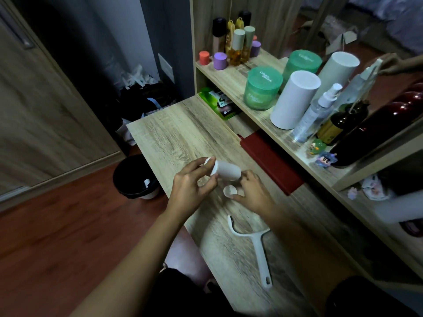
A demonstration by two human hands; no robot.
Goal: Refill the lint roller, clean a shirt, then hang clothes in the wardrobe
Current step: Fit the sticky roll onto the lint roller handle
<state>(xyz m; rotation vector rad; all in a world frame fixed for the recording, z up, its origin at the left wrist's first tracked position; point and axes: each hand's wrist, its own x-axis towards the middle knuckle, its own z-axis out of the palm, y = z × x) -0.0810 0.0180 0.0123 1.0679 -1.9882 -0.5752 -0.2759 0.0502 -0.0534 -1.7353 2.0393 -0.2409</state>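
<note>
We hold the white cylindrical roller core [226, 171] level above the pale wood-grain worktop [174, 133], spanned between both hands. The left hand [192, 186] pinches its flanged end with curled fingertips. The right hand [251, 191] closes round the opposite end, which steadies the core for work on its ends. A round white plastic end cap [230, 191] sits just under the right thumb; we cannot tell whether it is pinched or lying on the worktop. The white forked plastic roller handle [258, 245] lies flat nearer the body than the hands, set aside so both hands are free. A tall white paper refill roll [295, 99] stands upright on the shelf beyond the right hand, within reach. We judge the refill step to be in hand.
</note>
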